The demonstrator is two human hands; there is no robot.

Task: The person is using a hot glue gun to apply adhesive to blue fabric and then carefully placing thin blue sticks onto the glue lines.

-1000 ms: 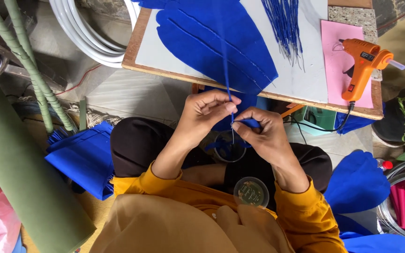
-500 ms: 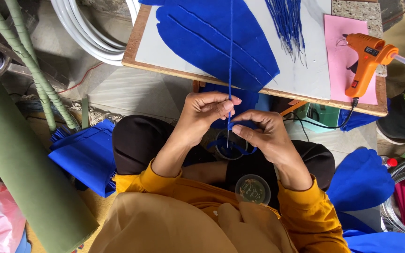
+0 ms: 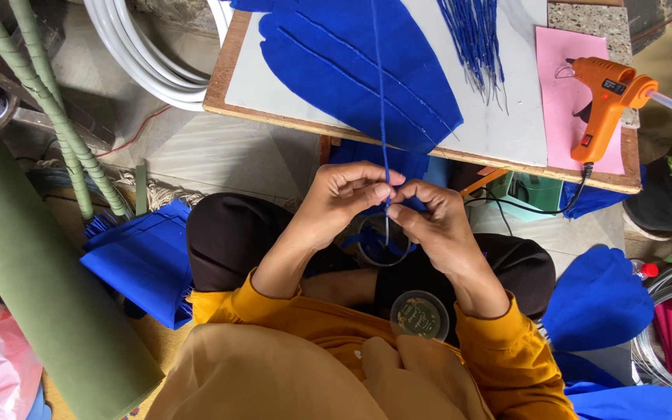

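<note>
From the head view, the person sits low behind a small board table (image 3: 227,70), and both hands meet over the lap. The left hand (image 3: 344,204) and the right hand (image 3: 437,229) are pressed close together, fingertips pinched on a thin blue wrapped wire (image 3: 383,109) that runs straight up from the pinch, across the table's near edge and over the big blue leaf cutout (image 3: 328,78) lying on the table. Compared with a second ago, the hands have shifted only slightly, the pinch sitting a touch lower and more central, and the wire stands straighter over the leaf; I'd judge the wrapping or twisting at the wire's lower end is carrying on rather than finished. Below the fingers a small clear ring or tape roll (image 3: 383,241) rests between the knees, and a round lidded tub (image 3: 419,315) sits on the lap. An orange glue gun (image 3: 608,97) lies untouched on a pink sheet (image 3: 561,70) at the table's right, beside a bundle of blue wires (image 3: 472,35). A green roll (image 3: 33,272) leans at the left.
</note>
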